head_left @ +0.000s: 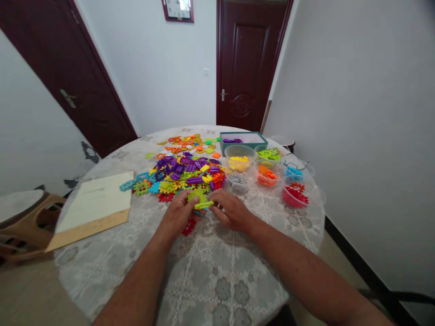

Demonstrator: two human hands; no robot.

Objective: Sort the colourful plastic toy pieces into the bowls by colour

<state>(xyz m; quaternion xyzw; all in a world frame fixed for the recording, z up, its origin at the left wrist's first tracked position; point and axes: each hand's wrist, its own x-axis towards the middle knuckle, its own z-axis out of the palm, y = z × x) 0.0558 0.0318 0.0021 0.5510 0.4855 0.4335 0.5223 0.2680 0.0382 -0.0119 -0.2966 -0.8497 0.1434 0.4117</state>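
Note:
My left hand is closed on a yellow-green plastic piece with toothed edges, near the middle of the table. A slim bright yellow-green part lies across its lower edge, and the fingers of my right hand pinch its right end. Just below my left hand a red piece rests on the cloth. Beyond both hands spreads a heap of purple, yellow, green, blue and red toothed pieces.
Clear bowls hold yellow, green, orange, blue, red and grey pieces. Behind them stands a green-edged box. A pale sheet on a board lies at the left.

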